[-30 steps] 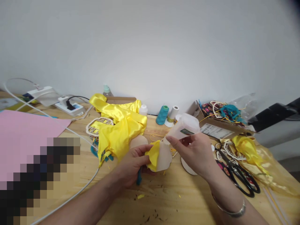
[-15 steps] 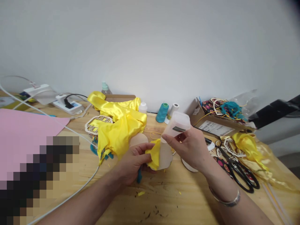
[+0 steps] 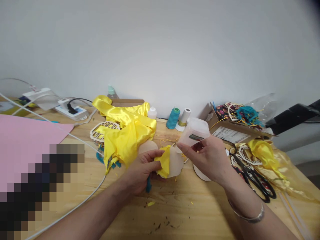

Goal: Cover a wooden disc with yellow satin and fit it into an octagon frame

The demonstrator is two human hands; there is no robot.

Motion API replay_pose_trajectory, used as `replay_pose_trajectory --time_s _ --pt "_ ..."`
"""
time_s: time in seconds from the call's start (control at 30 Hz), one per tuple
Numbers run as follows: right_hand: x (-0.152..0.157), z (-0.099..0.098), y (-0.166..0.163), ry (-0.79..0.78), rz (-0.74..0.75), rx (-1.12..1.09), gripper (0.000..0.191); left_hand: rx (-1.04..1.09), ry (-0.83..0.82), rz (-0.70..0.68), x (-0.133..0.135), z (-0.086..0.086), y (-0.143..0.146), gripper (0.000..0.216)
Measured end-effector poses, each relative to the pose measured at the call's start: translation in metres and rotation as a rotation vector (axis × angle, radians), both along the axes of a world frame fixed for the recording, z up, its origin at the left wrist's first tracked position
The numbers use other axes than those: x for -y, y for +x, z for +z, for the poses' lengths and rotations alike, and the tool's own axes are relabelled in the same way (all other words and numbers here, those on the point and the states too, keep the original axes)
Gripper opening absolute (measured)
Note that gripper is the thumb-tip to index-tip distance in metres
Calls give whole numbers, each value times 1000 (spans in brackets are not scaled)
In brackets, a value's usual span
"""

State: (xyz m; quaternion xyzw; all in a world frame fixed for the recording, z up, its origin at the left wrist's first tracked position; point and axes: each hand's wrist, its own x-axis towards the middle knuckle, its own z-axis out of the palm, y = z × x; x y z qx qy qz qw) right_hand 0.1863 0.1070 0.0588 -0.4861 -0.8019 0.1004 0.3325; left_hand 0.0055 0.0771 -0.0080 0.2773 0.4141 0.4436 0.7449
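Observation:
My left hand (image 3: 142, 170) pinches a pale, rounded flat piece (image 3: 176, 163), whose left part lies under a folded flap of yellow satin cloth (image 3: 163, 162). A teal strand (image 3: 148, 184) hangs below these fingers. In my right hand (image 3: 208, 156) is a translucent white plastic bottle (image 3: 197, 128) with a dark label, tilted bottom-up. Its lower end is mostly hidden by my fingers, just right of the pale piece. Behind my left hand, a heap of yellow satin (image 3: 130, 133) partly covers another pale rounded piece (image 3: 148, 146). A further pale disc (image 3: 203, 172) lies under my right hand.
Teal (image 3: 173, 118) and white thread cones (image 3: 184, 118) stand by the wall. Black-handled scissors (image 3: 260, 183) lie at right before a cardboard box (image 3: 230, 133). A power strip (image 3: 72, 111), white cable (image 3: 97, 188) and pink sheet (image 3: 32, 136) occupy the left.
My right hand has moved the bottle slightly right, away from the yellow flap, uncovering more of the pale piece. My left hand keeps its hold.

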Motion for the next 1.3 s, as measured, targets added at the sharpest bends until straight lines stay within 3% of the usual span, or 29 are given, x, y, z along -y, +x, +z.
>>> replay_pose_trajectory --time_s 0.6,1.17,1.3 --pt "17 1 6 60 72 -12 20 11 -9 26 0 -4 -3 35" --pt "30 -7 -3 -147 136 -131 14 39 50 -7 -1 -7 -4 32" --pt "28 -10 -2 -128 116 -124 15 51 45 10 -1 -10 -4 31"
